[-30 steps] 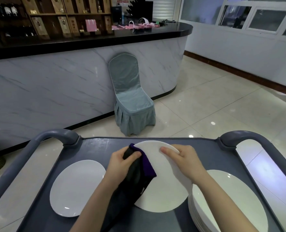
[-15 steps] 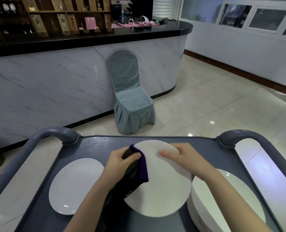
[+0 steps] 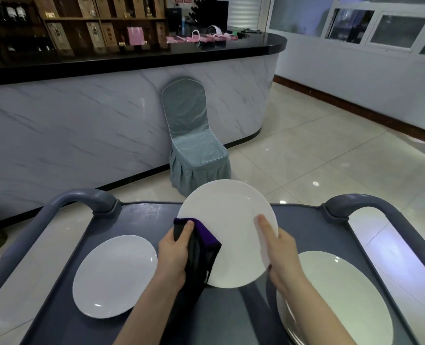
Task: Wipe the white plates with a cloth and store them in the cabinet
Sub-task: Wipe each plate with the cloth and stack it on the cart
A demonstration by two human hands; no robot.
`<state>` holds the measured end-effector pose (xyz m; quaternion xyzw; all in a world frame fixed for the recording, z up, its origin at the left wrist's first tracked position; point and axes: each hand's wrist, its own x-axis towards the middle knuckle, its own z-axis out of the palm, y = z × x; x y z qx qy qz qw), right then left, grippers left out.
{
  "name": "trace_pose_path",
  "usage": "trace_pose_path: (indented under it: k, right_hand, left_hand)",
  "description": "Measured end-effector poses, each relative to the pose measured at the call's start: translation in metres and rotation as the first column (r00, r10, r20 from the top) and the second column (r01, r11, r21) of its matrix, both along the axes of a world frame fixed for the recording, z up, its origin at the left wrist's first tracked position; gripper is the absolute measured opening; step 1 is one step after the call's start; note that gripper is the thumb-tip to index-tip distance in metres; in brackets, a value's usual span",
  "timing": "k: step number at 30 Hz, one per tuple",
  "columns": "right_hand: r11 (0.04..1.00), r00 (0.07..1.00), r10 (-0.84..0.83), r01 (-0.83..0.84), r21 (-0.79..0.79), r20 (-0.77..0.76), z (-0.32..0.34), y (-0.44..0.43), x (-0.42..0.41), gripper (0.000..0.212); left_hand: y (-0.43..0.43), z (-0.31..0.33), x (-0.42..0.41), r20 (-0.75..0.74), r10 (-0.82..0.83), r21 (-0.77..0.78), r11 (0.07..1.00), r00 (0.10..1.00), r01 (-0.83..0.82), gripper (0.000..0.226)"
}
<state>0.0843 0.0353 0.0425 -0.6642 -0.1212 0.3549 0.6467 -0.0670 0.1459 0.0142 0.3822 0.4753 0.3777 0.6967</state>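
Smooth, glossy white finish on the plate [image 3: 227,215]; soft matt cloth [image 3: 205,236]; matt grey plastic on the cart [image 3: 141,220]; polished, reflective floor tiles [image 3: 318,158]; faintly sheened fabric on the chair cover [image 3: 184,113].

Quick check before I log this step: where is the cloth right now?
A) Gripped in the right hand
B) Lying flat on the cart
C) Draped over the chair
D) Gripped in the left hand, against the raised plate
D: the left hand grips the dark cloth against the plate, which the right hand holds tilted up off the cart.
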Motion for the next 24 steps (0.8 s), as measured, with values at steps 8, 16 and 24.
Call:
trace_pose_path:
  k: [8,16,24]
  right_hand:
    - [0.720,0.507,0.692,-0.541,-0.435,0.514,0.034,0.010,0.030,0.050]
    - [0.978,0.980,-0.191,0.195,0.071,-0.051,0.008,0.008,-0.009,0.033]
    - [0.988,0.868,0.078,-0.134,0.082,0.490,-0.002,-0.027,-0.011,0.048]
  left_hand:
    - [0.012,0.026,-0.001,-0.420,-0.471,0.431,0.649,0.776,0.627,0.017]
    - [-0.015,-0.005,0.007,0.103,0.045,-0.078,0.996,0.994,-0.037,0.014]
    - [0.015,-0.004,-0.013,0.081,0.034,-0.121,0.992,0.996,-0.024,0.013]
